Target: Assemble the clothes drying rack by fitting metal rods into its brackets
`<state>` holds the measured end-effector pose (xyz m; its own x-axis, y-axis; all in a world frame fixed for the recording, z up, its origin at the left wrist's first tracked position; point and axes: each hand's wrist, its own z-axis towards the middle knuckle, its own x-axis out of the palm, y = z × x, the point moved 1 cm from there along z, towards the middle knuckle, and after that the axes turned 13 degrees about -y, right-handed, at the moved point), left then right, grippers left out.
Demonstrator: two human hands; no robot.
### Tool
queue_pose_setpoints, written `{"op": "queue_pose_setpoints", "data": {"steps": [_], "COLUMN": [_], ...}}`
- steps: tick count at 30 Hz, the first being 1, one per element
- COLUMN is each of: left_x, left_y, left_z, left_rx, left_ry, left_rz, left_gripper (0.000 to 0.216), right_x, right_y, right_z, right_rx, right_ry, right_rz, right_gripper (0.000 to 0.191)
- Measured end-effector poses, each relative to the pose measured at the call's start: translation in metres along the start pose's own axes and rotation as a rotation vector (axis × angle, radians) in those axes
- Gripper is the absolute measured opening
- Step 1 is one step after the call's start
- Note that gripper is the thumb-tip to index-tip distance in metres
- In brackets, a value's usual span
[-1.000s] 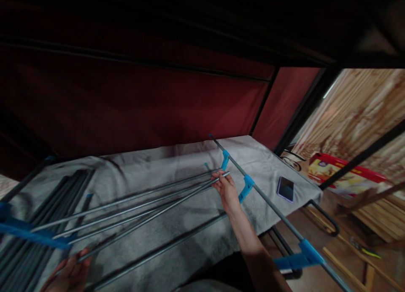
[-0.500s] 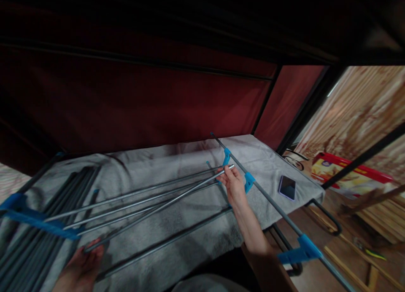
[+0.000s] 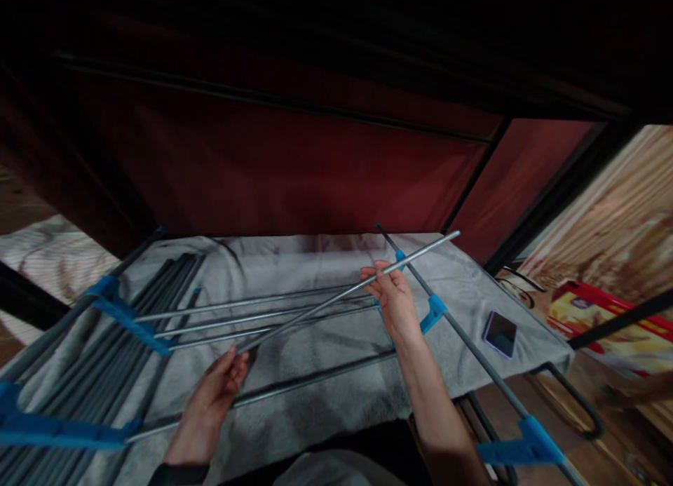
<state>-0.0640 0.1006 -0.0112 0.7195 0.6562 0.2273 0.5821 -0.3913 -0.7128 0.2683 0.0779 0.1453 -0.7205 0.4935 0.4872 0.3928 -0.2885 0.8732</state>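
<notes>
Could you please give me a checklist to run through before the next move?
1. Right hand pinching the loose rod: ok.
2. Left hand gripping its near end: cannot tell; the fingertips are at it.
3. Loose rod in line with the three rods: not ok; it slants across them in view.
4. Three rods' left ends at the blue bracket: ok.
5. Their right ends seated: cannot tell; the right hand hides part.
6. Phone away from both hands: ok.

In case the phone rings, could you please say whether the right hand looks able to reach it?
Probably not freely: the right hand holds a metal rod, and a blue-bracketed pole runs between hand and phone.
</notes>
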Motion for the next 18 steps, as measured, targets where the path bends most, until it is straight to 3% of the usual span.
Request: {"op": "queue_pose_setpoints", "data": {"steps": [4,10,15,18], "left_x": [0.020,0.029,0.038,0.043], "left_y": [0.020,0.039,0.047,0.051], "left_z": [-0.027,-0.048,-0.057,-0.056], "left_rx": [0.034,0.142,0.210,0.247], "left_ry": [0.184,0.425,0.549,0.558], "left_rz": [0.130,0.354,0.441,0.472], "left_gripper": [0.020,0.046,0.044,0.043], "right_x": [0.009,0.018,0.026,0.029], "right_y": [-0.006,-0.022,-0.032,-0.029], "right_z": [0.000,-0.009,-0.019,-0.019], "right_rx": [0.030,0.029,-0.001,-0.061], "right_ry": [0.027,0.074,0.123,0.156], "right_rz": [-0.034,-0.140,-0.242,-0.268], "right_gripper": [0.033,0.040,0.042,0.040]}}
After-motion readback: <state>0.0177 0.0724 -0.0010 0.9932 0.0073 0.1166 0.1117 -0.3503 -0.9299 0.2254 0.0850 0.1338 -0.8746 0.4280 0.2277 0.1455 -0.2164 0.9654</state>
